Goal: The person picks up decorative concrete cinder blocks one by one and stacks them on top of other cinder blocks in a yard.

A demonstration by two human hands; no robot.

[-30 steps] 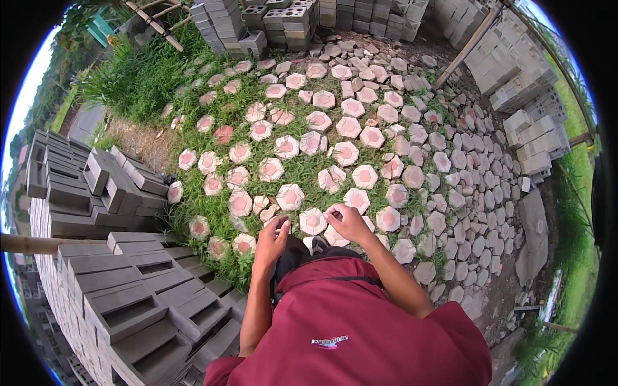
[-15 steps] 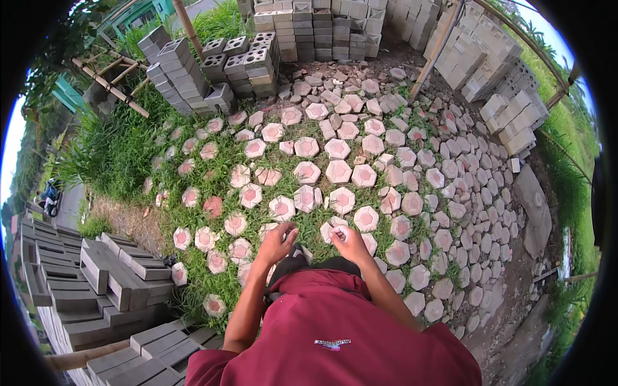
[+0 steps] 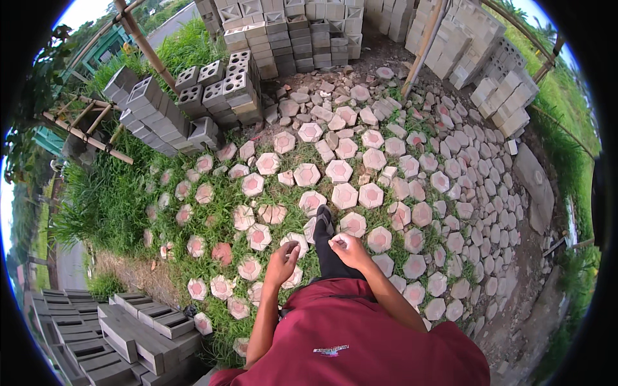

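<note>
My left hand (image 3: 282,265) hangs in front of my body above the paved ground, its fingers loosely bent and a little apart, with nothing visible in it. To its right, my right hand (image 3: 348,249) has its fingers curled in toward the thumb; whether anything small is inside is hidden. Neither hand touches anything outside itself. Between them my dark trouser leg and shoe (image 3: 324,220) reach forward onto hexagonal paving stones (image 3: 344,195), pale with pinkish centres, set among grass.
Hollow concrete blocks (image 3: 238,80) are stacked ahead on the left, with a taller block wall (image 3: 293,35) behind. More blocks (image 3: 505,103) stand at the far right, near a bamboo post (image 3: 421,51). Grey blocks (image 3: 138,334) lie stacked at the near left. Loose rubble (image 3: 322,103) covers ground ahead.
My view has moved forward and turned slightly. One foot has stepped ahead between my hands. Both hands sit slightly lower in the picture, still apart.
</note>
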